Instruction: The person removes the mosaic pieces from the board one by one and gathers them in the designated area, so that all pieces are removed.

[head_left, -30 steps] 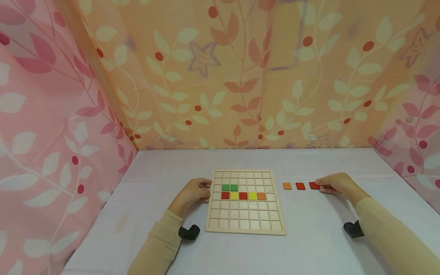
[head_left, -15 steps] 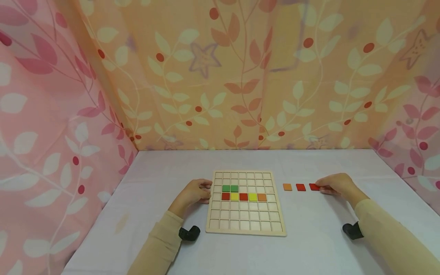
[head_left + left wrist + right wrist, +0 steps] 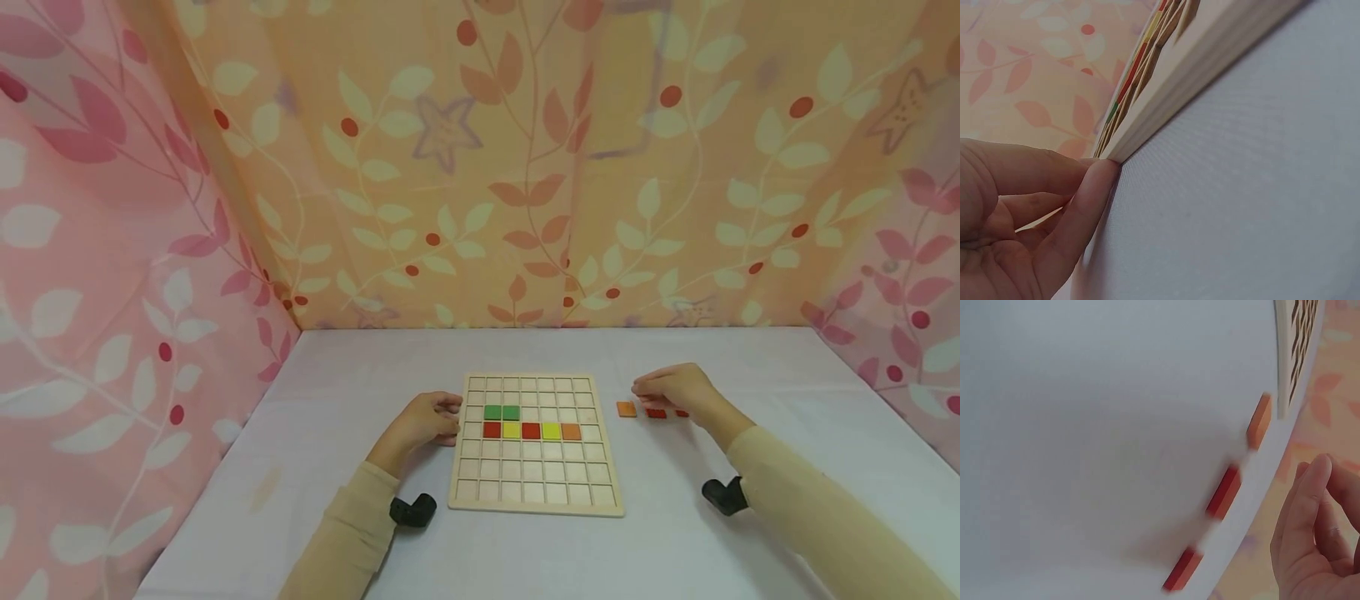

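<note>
Over on the left of the frame, pink leafy fabric point(image 3: 82, 325) rises beside the white-covered table point(image 3: 360, 358). Then the left hand point(image 3: 417, 421): fingers bent, thumb and forefinger pinching the left edge of the wooden board point(image 3: 534, 472), presumably to keep it from sliding. That board lies flat, low centre, a ready-made grid whose cells hold each piece square. Two green tiles point(image 3: 502, 412) sit side by side there; directly below runs a row of red, yellow, red, yellow, orange. Right of the board, well apart from the left hand: a loose orange tile point(image 3: 627, 409), a red tile point(image 3: 656, 413), and a second red tile point(image 3: 682, 413), partly covered by the wrist, lined up perhaps for easy picking. And hovering above them, the right hand point(image 3: 678, 390), fingertips drawn together, no tile visible between them; all three lie on the cloth.
</note>
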A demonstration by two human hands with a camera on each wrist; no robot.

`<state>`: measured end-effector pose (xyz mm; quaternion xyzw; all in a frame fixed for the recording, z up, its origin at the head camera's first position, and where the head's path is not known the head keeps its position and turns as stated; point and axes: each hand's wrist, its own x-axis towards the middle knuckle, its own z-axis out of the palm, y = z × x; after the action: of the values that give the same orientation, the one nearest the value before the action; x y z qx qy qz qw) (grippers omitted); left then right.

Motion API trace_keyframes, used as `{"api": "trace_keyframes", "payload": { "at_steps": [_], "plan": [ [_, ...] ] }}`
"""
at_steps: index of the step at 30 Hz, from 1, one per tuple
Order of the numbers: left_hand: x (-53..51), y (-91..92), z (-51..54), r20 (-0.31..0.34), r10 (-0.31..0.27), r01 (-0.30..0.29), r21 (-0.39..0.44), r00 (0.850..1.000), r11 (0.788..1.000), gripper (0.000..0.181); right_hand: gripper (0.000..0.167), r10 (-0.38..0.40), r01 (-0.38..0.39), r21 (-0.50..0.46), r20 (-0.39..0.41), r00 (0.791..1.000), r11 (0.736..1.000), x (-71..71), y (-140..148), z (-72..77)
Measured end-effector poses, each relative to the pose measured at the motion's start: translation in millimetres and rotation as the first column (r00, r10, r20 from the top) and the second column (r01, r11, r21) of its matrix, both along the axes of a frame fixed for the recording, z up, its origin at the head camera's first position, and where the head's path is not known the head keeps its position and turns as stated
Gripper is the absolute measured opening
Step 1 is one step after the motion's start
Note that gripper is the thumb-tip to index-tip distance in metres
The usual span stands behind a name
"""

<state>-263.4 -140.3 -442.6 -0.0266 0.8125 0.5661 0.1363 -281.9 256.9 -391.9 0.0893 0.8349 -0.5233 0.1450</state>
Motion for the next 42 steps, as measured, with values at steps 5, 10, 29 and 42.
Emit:
{"api": "trace_keyframes", "payload": {
  "at_steps": [5, 10, 29, 42],
  "plan": [
    [0.6, -0.3, 1.7, 0.011, -0.001, 0.001, 0.007, 1.0, 1.0, 0.052, 0.035, 0.066, -0.067, -0.055, -0.019, 0.998, 0.996, -3.3, -32, -2.9],
    [0.5, -1.2, 0.7, 0.001, -0.003, 0.003, 0.01, 1.0, 1.0, 0.052, 0.03, 0.122, -0.122, -0.011, -0.039, 0.992, 0.992, -8.5, -61, -4.1],
    [-1.2, -1.6, -0.3, -0.003, -0.014, 0.014, 0.011, 1.0, 1.0, 0.053, 0.022, 0.188, -0.189, -0.068, -0.019, 0.982, 0.98, -11.1, -126, -6.3],
    [1.0, -1.4, 1.1, 0.003, -0.004, 0.004, 0.011, 1.0, 1.0, 0.053, 0.029, 0.187, -0.168, -0.234, 0.058, 0.981, 0.958, -8.0, -147, -9.8]
  ]
}}
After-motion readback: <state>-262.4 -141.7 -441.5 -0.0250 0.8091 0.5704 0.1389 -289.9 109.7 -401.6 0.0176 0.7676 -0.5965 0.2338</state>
